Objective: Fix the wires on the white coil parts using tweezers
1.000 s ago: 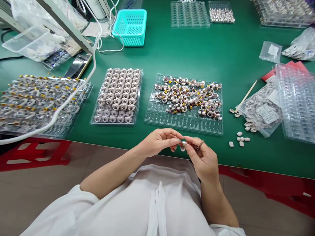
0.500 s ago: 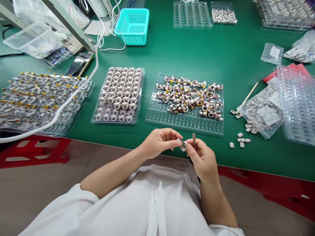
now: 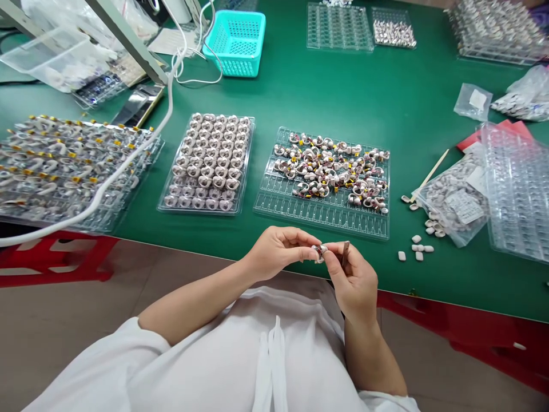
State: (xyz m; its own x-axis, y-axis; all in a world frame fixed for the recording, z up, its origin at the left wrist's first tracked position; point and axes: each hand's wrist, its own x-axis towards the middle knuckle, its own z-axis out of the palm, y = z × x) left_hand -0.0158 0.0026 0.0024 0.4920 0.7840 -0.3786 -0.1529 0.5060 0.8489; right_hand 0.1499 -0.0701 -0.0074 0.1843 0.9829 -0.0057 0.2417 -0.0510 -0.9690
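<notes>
My left hand (image 3: 277, 250) and my right hand (image 3: 354, 280) meet over the table's near edge, both pinching one small silvery-pink part (image 3: 318, 250) between their fingertips. A thin brownish stick (image 3: 345, 252) also sticks up from my right hand's fingers. Just beyond the hands lies a clear tray (image 3: 321, 214) with a loose heap of similar parts with yellow bits (image 3: 332, 169). To its left a second clear tray (image 3: 209, 163) holds parts set in neat rows.
A large tray of parts (image 3: 64, 171) lies at far left under a white cable (image 3: 128, 160). A teal basket (image 3: 235, 43) stands at the back. At right are a bag of white pieces (image 3: 454, 197), loose white pieces (image 3: 418, 246), a wooden stick (image 3: 429, 171) and stacked clear trays (image 3: 517, 189).
The hands stayed together at the table edge, turning the small part slightly; the stick in my right hand shifted from slanted to nearly upright. The view drifted a little.
</notes>
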